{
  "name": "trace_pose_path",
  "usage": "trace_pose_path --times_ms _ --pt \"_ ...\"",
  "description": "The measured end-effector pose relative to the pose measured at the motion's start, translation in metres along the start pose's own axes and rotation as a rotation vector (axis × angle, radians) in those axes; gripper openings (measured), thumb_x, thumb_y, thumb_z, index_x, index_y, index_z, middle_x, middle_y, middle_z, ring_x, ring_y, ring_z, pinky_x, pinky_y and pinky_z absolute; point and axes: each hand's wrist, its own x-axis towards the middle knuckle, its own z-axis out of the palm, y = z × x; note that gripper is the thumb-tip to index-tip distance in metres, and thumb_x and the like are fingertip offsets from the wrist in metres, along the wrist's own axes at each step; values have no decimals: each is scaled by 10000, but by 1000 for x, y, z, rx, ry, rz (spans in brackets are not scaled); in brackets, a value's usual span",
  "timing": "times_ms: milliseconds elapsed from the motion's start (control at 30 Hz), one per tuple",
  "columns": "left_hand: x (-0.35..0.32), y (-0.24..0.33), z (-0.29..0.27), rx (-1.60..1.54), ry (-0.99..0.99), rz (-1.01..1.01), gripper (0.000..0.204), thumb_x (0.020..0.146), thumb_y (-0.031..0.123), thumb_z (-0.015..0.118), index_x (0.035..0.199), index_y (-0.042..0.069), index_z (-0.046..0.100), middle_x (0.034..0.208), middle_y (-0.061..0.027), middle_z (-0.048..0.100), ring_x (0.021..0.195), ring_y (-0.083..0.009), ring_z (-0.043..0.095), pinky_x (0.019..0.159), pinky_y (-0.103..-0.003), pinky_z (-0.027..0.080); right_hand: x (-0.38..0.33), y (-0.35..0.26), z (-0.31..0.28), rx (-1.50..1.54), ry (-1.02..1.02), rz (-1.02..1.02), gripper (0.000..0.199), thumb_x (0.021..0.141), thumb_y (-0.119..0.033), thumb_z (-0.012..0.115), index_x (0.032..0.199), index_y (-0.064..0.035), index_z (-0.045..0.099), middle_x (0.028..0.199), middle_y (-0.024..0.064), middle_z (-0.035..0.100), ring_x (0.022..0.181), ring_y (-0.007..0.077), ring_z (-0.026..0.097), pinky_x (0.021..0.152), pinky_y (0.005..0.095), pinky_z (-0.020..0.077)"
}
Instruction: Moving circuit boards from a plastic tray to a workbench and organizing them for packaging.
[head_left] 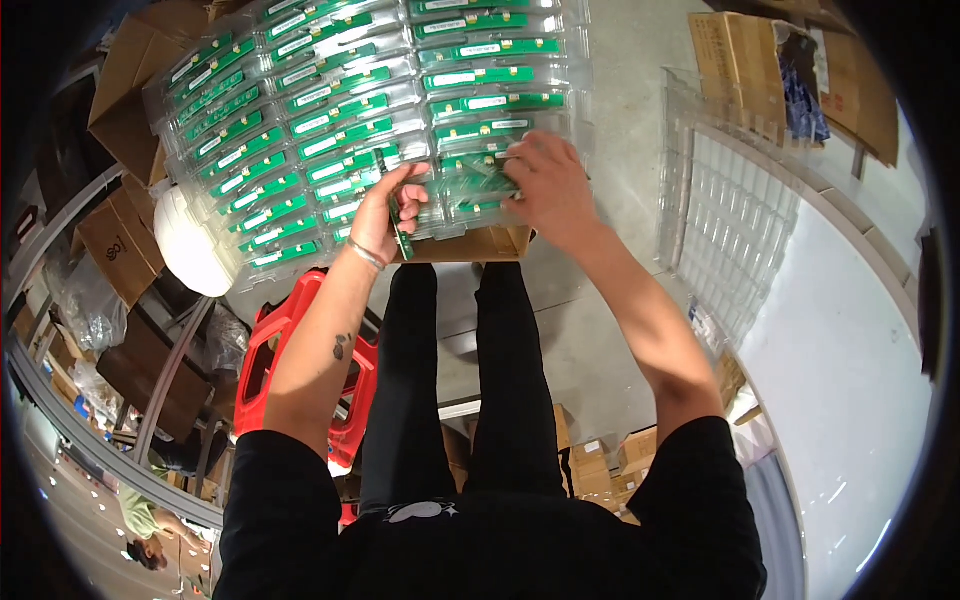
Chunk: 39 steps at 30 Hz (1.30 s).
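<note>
Left hand [376, 214] curls half-closed, gripping a narrow green circuit board [404, 243] over the tray. Right hand [553, 192] bends blurred fingers over the right column; cannot tell whether it grips anything. Clear tray [577, 95] holds rows of similar boards. Cardboard box [490, 246] shows below its near edge.

In my left hand [385, 215] I hold 1 narrow green circuit board [403, 240], upright in the view and slightly tilted, its ends showing above and below my fingers. Ahead of me spreads a clear, glossy plastic tray with moulded slots [577, 65], its 3 columns filled with rows of slim green circuit boards with white labels [478, 77]; these lie lengthwise across the columns, many showing small gold-coloured patches. At my right hand's [555, 190] fingertips, over the right column's near slots, green board shapes blur; I cannot tell whether I grip any.
</note>
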Motion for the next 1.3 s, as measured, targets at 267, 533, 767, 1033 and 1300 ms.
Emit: trace_pose_path --times_ms 267,533,767,1033,1300 --pt "18 -36 42 -243 -47 40 272 891 229 532 1081 36 560 730 -32 591 575 -84 501 541 -242 450 52 37 38 -131 -24 47 277 691 -46 601 965 -77 570 971 77 553 916 250 571 797 367 459" --pt "35 -48 51 -393 114 49 197 885 183 536 1035 67 585 737 -18 595 606 -96 511 578 -254 464 83 43 47 -198 -47 2 140 715 -87 589 842 -97 531 826 51 535 805 204 568 673 339 452" --pt "37 -62 73 -525 270 110 165 880 161 543 1012 80 603 715 -20 610 586 -90 511 554 -238 463 113 55 47 -158 -31 -94 349 603 -127 739 864 -117 509 760 16 518 808 211 554 698 351 449" --pt "37 -65 112 -623 257 145 161 879 166 560 1011 81 598 721 -21 615 580 -80 524 539 -229 466 114 63 31 -126 -125 -137 216 622 -108 683 785 -107 543 797 36 519 796 206 537 656 352 453" --pt "43 -69 105 -654 276 125 158 869 150 573 1006 77 601 723 -30 613 580 -80 522 536 -224 458 114 76 25 -192 -184 -165 392 530 -155 766 838 -111 528 882 28 499 852 199 537 687 335 473"
